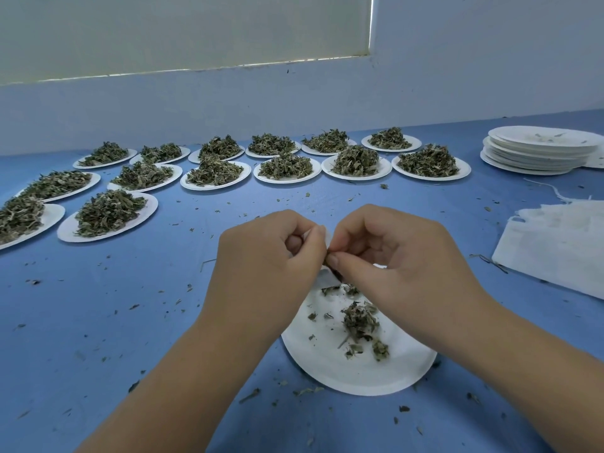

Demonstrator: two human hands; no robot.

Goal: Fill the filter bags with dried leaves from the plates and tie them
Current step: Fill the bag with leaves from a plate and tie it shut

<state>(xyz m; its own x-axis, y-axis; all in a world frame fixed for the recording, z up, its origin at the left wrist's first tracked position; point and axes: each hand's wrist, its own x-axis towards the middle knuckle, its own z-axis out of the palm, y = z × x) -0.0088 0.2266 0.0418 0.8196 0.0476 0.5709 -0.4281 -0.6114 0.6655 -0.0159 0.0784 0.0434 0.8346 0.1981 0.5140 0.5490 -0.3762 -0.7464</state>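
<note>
Pinching fingers [338,260]: the right thumb and fingertips press together on a dark leaf fragment [335,274] at the edge of the filter bag [327,278].
Right hand [402,259]: fingers curled inward and knuckles up, meeting the left hand.
Left hand [271,256]: fingers curled round the white filter bag, which it mostly hides.
Filter bag position: held off the table between both hands, over the far rim of the near plate [343,377].
Near plate: white, holding a small remnant of dried leaves [359,318].
Table [163,289]: blue surface, strewn with leaf crumbs.
Heaped plates [108,212]: rows of white plates piled with leaves, beyond the hands and to the left.
Spare bags [555,246]: flat white pile at the right.
Empty plates [536,152]: stacked at the far right.
Wall [294,93]: pale, behind the table.
</note>
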